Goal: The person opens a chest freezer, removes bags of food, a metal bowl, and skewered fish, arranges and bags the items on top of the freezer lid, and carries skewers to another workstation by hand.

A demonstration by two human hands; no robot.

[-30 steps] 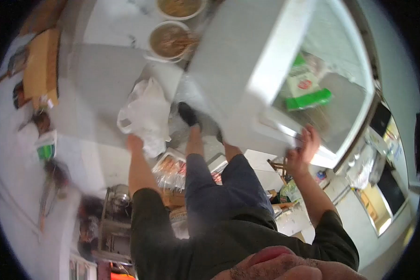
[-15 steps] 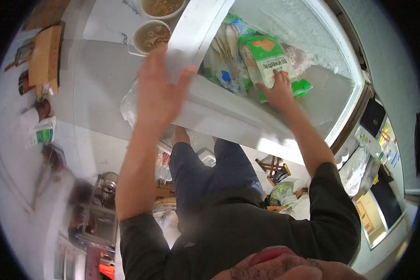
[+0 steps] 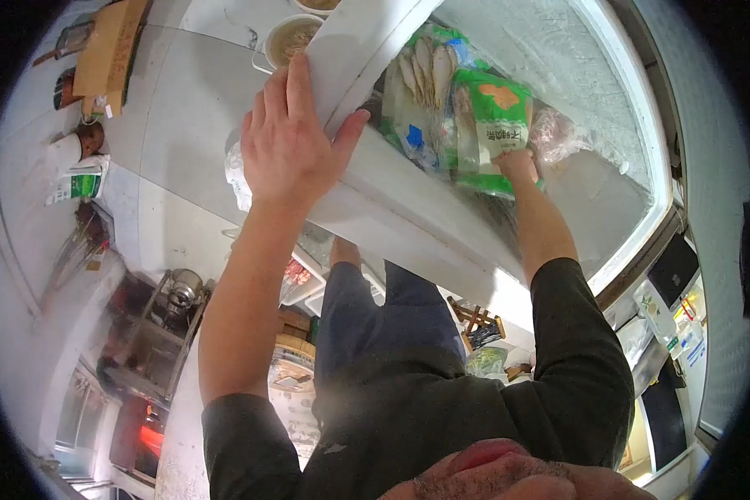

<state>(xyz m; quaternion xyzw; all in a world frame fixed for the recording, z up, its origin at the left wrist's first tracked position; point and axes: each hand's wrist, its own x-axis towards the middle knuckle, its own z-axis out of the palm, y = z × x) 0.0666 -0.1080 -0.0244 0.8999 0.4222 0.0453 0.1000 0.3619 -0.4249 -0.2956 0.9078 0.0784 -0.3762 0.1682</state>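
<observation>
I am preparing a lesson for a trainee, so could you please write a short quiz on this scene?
1. Where does the left hand rest?
A) In a bowl
B) On the freezer rim
C) On the trousers

2. True or false: in the picture, the fish lie to the left of the bag at which the right hand is placed.

3. Which two main colours does that bag show?

Key:
1. B, on the freezer rim.
2. True.
3. Green and white.
</observation>
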